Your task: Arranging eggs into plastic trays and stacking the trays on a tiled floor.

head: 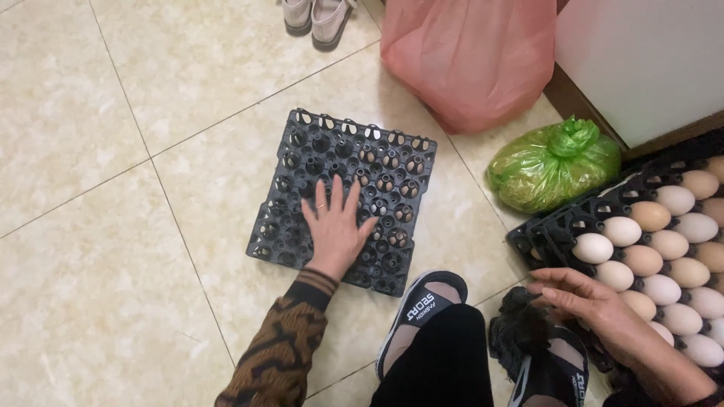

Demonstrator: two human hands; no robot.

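floor (83, 249): glossy beige tile w/ grout lines; judged slick, so a tray pushed sideways could skate.
left hand (334, 226): flat, palm down, fingers spread apart, pressing on the empty tray; grips nothing. Ring on one finger, patterned brown sleeve behind it.
empty tray (343, 196): black plastic egg tray, no eggs, flat on the floor, centre of view, well apart from the full stack. Risk: hand sits near the lower edge, so uneven press could tip or slide it.
shoes (317, 19): pale pair at top edge, far from the work.
pink bag (471, 60): large, slumped just beyond the tray's far right corner; could snag the tray if it shifts that way.
sandalled feet (422, 309): black sandals between the two trays, close to both. Risk: a foot shift knocks either one.
green bag (554, 162): knotted, beside the full stack.
right hand (596, 305): fingers loosely together, slightly curled, resting at the near edge of the full stack; can't tell if it grips the rim.
full tray stack (660, 256): black trays loaded w/ white and tan eggs, right side, partly out of frame. Main risk: lifted one-handed by an edge, it may flex and eggs roll out and crack.
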